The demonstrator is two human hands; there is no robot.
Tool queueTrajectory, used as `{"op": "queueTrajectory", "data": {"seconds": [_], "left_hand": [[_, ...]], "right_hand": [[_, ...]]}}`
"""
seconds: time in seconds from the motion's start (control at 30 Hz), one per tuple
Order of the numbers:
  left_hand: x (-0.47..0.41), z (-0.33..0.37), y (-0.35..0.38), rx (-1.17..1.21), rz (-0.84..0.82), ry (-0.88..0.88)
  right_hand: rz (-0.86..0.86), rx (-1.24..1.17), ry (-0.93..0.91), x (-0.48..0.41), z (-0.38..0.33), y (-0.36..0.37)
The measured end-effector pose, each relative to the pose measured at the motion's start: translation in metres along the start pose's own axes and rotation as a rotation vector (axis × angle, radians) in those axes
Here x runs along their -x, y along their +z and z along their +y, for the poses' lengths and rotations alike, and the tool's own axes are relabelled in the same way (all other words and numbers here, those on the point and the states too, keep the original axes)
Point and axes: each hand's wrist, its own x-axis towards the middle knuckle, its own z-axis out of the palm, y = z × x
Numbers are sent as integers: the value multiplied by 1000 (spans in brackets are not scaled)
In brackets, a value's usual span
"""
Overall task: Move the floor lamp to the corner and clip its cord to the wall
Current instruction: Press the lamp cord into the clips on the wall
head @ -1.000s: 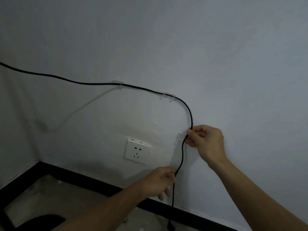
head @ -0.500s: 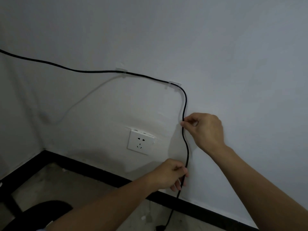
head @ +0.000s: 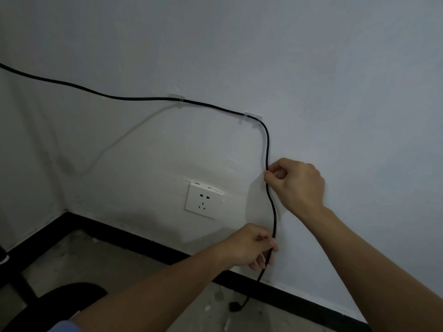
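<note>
The black lamp cord [head: 134, 98] runs from the left edge along the white wall through two clear clips [head: 177, 97] [head: 253, 116], then bends down. My right hand [head: 297, 183] pinches the cord against the wall below the bend, where a third clip was seen earlier; my fingers hide it. My left hand [head: 249, 245] pinches the cord lower down, just above the black skirting. The plug [head: 235, 306] lies on the floor. The lamp's stand is only hinted at by a dark shape at the far left edge.
A white wall socket [head: 203, 201] sits left of my hands. Black skirting [head: 143, 238] lines both walls of the corner. A black round shape [head: 62, 300] lies on the concrete floor at lower left. Paper scraps [head: 227, 324] lie near the plug.
The view has shifted slightly. My right hand stays pinched on the cord at the same wall spot. My left hand keeps its grip lower down, and the plug end shows on the floor.
</note>
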Motion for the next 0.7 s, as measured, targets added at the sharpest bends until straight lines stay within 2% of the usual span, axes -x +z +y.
{"op": "queueTrajectory", "data": {"seconds": [0.13, 0.27, 0.43, 0.57, 0.7], "left_hand": [[1, 2, -1, -4, -11, -4], [0, -3, -3, -29, 1, -25], [-4, -4, -4, -36, 19, -33], [-5, -7, -7, -50, 46, -56], [-1, -15, -16, -42, 73, -76]], "right_hand": [[31, -96, 73, 5, 8, 2], [-42, -179, 87, 16, 19, 1], [-164, -52, 28, 25, 27, 5], [-105, 82, -23, 26, 23, 11], [-77, 24, -10, 30, 18, 16]]}}
